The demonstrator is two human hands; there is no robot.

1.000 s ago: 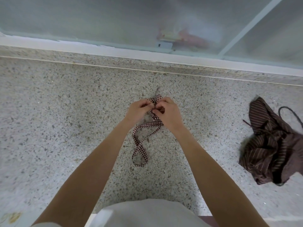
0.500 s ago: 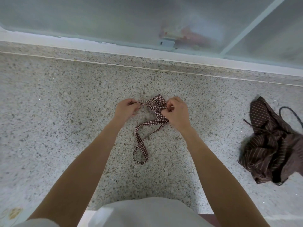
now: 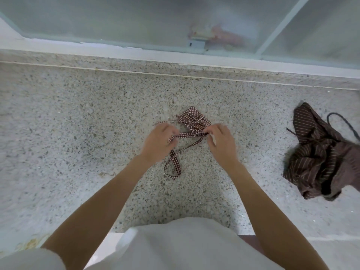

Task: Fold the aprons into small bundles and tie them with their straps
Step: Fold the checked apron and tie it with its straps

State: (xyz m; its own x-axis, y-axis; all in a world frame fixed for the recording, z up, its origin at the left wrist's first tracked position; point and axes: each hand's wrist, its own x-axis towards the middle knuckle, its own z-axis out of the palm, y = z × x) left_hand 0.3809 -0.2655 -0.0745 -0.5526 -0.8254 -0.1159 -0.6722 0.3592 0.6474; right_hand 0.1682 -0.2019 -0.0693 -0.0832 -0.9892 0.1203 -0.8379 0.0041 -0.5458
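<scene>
The striped brown apron (image 3: 321, 158) lies crumpled and unfolded at the right edge of the speckled worktop (image 3: 78, 117), well apart from both my hands, its dark cord looping out toward the far side; my right hand is the nearer one to it. The checked apron (image 3: 194, 118) is already a small bundle in the middle of the worktop, just beyond my fingers. Its checked strap (image 3: 184, 135) runs left to right between my hands, and that line is what the next pull turns on, I judge: drawing my hands apart along it should cinch the knot. My left hand (image 3: 158, 142) curls round the strap's left end, with a slack loop (image 3: 172, 164) trailing from it toward the near edge. My right hand (image 3: 221, 140) pinches the strap where it meets the bundle's near right corner, fingers bent tight. A thinner tail shows past my left knuckles. I see no containers on the worktop.
</scene>
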